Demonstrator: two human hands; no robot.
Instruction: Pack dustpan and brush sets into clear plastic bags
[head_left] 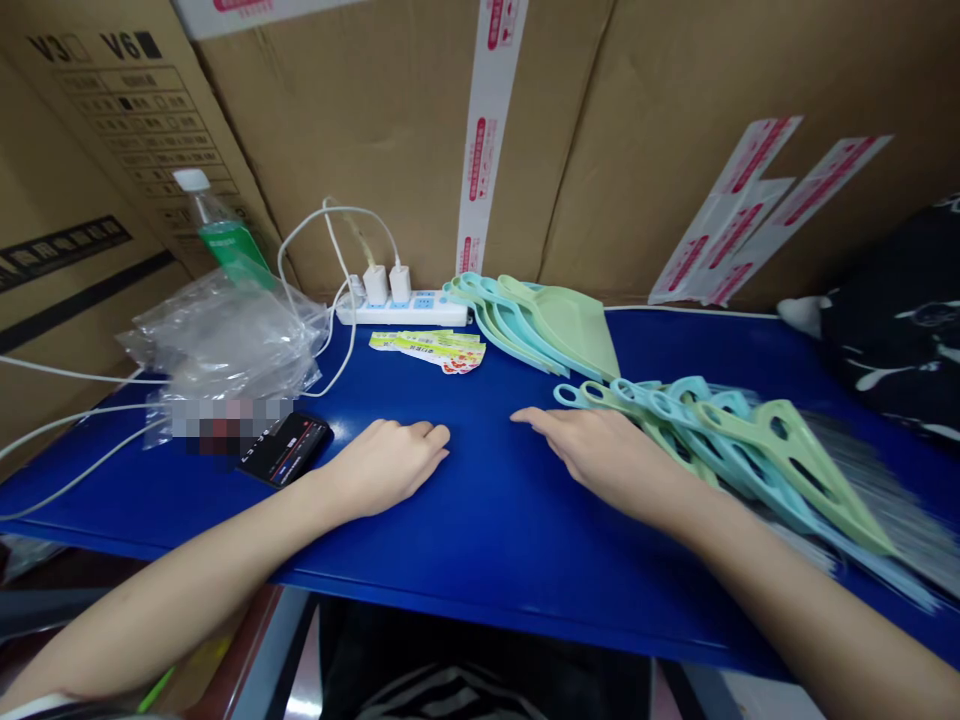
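Both hands rest on a blue table [480,530]. My left hand [390,465] lies palm down with its fingers curled loosely and holds nothing; a black phone [286,449] is just to its left. My right hand [600,450] lies flat with fingers stretched out, empty, right beside the handles of a row of green and blue mini brooms [750,450]. A stack of green and blue dustpans [547,325] lies behind, toward the wall. A small pile of yellow-green sticker labels [435,348] sits between the hands and the power strip.
A white power strip [401,308] with two chargers and white cables sits at the back. Crumpled clear plastic bags [225,345] and a green-labelled bottle [221,235] are at the left. Cardboard boxes [375,130] wall the back. A dark patterned object [900,320] lies at the right.
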